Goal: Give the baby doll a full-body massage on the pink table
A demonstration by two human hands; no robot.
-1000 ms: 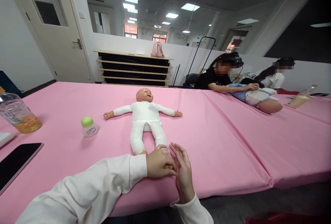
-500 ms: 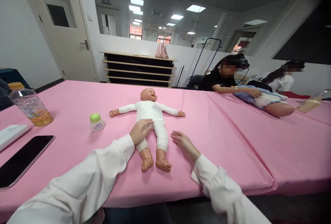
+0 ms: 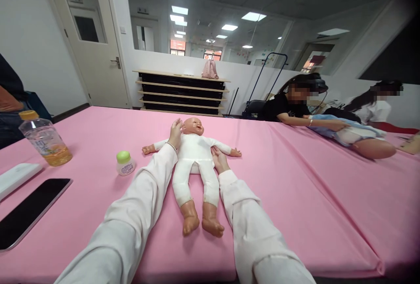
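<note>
Plain white fabric covered the soft-bodied baby doll point(image 3: 196, 149), whose smooth head point(image 3: 190, 126), tiny hands point(image 3: 149, 149) and feet point(image 3: 190, 220) were tan, against the unpatterned pink of the cloth-covered worktop point(image 3: 285, 205) and the plain white of the two long fabric sleeves point(image 3: 129, 218). The small rounded jar point(image 3: 126, 168) was whitish with a lime-green lid point(image 3: 124, 157), the clear plastic bottle point(image 3: 43, 137) showed amber liquid point(image 3: 59, 156) under a yellow-orange cap point(image 3: 28, 115), and the flat rectangular phone point(image 3: 34, 212) was glossy black. Pale-wood and black bands alternated on the layered shelf unit point(image 3: 182, 94), the cloth backpack point(image 3: 210, 70) was dusty pink, and a co-worker's short-sleeved shirt point(image 3: 274, 106) was black.
</note>
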